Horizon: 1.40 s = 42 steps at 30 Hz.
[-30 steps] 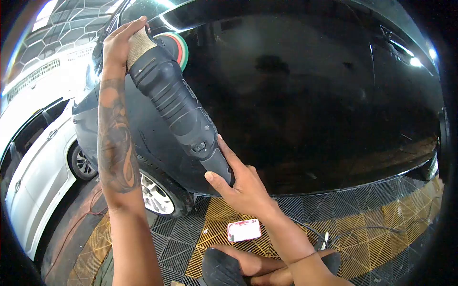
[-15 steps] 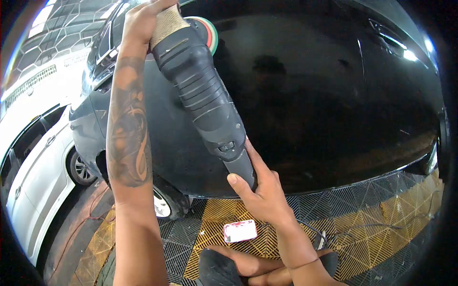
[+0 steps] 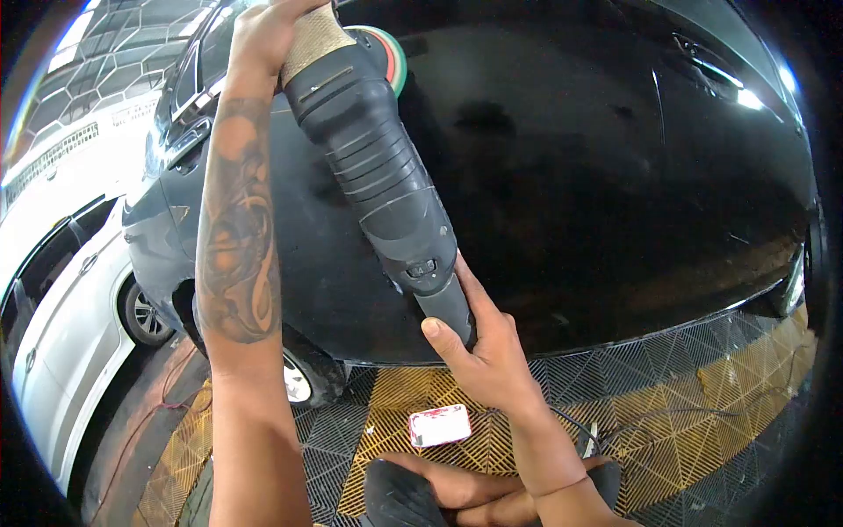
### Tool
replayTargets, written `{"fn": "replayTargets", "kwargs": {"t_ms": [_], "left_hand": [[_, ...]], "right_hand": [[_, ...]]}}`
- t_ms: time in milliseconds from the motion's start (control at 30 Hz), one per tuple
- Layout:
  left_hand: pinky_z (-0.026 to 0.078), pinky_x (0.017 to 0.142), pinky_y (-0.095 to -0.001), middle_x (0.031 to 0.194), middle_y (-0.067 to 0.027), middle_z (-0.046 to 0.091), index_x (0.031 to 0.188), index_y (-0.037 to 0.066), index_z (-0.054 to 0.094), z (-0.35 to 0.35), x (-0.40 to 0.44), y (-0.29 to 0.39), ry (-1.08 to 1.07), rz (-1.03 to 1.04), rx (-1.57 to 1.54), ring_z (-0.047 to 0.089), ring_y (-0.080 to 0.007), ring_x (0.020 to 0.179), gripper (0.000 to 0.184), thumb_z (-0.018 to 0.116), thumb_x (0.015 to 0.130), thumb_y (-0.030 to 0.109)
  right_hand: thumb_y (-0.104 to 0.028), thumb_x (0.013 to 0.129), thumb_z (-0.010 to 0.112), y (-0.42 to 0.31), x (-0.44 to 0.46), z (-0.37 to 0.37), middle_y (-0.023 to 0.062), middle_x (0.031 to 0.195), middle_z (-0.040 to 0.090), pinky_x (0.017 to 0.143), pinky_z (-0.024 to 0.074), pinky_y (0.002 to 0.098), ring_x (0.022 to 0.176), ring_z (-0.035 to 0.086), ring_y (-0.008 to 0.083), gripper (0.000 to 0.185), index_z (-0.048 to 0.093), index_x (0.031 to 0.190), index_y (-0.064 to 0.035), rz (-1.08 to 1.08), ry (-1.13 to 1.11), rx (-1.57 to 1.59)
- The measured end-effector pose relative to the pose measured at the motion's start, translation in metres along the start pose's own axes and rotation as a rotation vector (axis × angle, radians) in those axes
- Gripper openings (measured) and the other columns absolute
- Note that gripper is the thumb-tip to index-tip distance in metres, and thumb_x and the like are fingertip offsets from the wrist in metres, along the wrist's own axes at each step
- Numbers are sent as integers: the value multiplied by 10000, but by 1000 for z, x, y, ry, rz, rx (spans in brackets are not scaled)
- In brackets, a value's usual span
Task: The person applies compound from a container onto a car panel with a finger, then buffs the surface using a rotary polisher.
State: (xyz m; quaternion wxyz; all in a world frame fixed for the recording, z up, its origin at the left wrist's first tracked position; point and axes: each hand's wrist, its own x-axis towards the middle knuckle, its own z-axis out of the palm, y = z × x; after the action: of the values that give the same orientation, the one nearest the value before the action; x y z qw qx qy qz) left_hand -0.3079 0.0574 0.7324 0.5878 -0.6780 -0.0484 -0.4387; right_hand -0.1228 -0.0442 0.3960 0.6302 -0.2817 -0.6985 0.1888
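Observation:
A black car polisher (image 3: 379, 167) slants across the view, its head at the top and its tail end lower right. My left hand (image 3: 263, 42) is closed around the head, over a tan textured cover (image 3: 316, 39); its fingertips are partly cut off by the frame's top edge. My right hand (image 3: 487, 356) wraps the rear handle, with the thumb along the near side. Behind the head, the green, white and red edge of the round pad (image 3: 395, 63) faces the black car panel (image 3: 562, 202). Whether pad and panel touch is hard to see.
A door handle (image 3: 707, 68) sits at upper right. A white phone-like rectangle with a red-patterned edge (image 3: 441, 426) lies on the yellow and black grid floor (image 3: 667, 422). A dark cable (image 3: 571, 420) runs rightward. A white car (image 3: 83, 307) stands at left.
The polisher head and pad have shifted slightly right and down, with my left hand moving along. My right hand keeps its grip almost in the same spot.

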Motion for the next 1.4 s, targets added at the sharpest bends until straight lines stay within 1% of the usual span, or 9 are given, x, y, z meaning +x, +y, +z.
{"fn": "replayTargets", "kwargs": {"t_ms": [33, 100, 233, 300, 467, 567, 800, 1167, 1400], "left_hand": [[544, 676, -303, 847, -84, 721, 859, -12, 745, 0, -4, -3, -3, -2, 5, 680, -169, 716, 151, 712, 901, 129], [539, 695, -298, 879, -74, 724, 882, -3, 754, -1, -12, -6, 77, -876, -928, 682, -164, 744, 145, 686, 916, 120], [535, 682, -294, 853, -74, 723, 891, -17, 758, -12, -27, -14, 83, -1008, -972, 678, -159, 729, 172, 718, 898, 149], [559, 698, -285, 898, -82, 727, 1008, -22, 740, -20, -35, -21, 33, -1211, -959, 696, -150, 763, 314, 789, 867, 254], [555, 702, -275, 915, -76, 726, 1018, -20, 738, -34, -53, -29, 94, -1192, -855, 694, -144, 769, 326, 780, 878, 271], [553, 697, -273, 901, -72, 723, 1023, -22, 734, -38, -59, -31, 46, -1251, -878, 687, -140, 752, 340, 774, 887, 287], [553, 698, -272, 903, -76, 722, 1030, -25, 730, -28, -48, -25, 38, -1222, -876, 688, -142, 773, 346, 776, 889, 287], [547, 706, -279, 914, -87, 721, 1021, -31, 741, 20, 8, 12, -57, -1104, -1083, 686, -154, 775, 311, 779, 876, 241], [557, 710, -286, 910, -105, 728, 996, -39, 746, 44, 57, 71, -98, -1071, -1063, 693, -156, 776, 316, 803, 848, 235]], "right_hand": [[-342, 967, 654, 1, 2, 4, 305, 1161, 691, 924, 543, 420, 1077, 699, 431, 802, 256, 1593, -38, -6, -7, -1], [-345, 965, 657, 0, 5, 11, 302, 1146, 696, 915, 546, 418, 1067, 704, 428, 806, 256, 1593, -38, -13, -18, 0], [-360, 961, 661, 3, 11, 25, 299, 1067, 712, 861, 561, 428, 962, 730, 424, 818, 251, 1593, -39, 31, -63, 16], [-369, 961, 660, 5, 12, 30, 301, 1041, 714, 843, 566, 430, 925, 736, 423, 823, 248, 1594, -42, 11, -71, 7], [-405, 965, 642, 5, 17, 42, 300, 979, 714, 802, 570, 427, 849, 732, 436, 827, 238, 1601, -64, 45, -127, 4], [-409, 967, 636, 6, 19, 47, 290, 953, 716, 779, 569, 430, 817, 726, 444, 827, 232, 1605, -70, 47, -147, -5], [-390, 960, 648, 8, 12, 39, 289, 938, 715, 769, 571, 441, 807, 725, 444, 826, 239, 1604, -73, 18, -100, 35], [-367, 947, 668, 11, -18, -24, 293, 1080, 708, 829, 568, 425, 917, 725, 447, 823, 256, 1602, -89, 43, -1, 25], [-331, 941, 679, 7, -39, -62, 290, 1162, 695, 910, 550, 425, 1031, 714, 426, 808, 276, 1594, -78, 112, 64, 110]]}}
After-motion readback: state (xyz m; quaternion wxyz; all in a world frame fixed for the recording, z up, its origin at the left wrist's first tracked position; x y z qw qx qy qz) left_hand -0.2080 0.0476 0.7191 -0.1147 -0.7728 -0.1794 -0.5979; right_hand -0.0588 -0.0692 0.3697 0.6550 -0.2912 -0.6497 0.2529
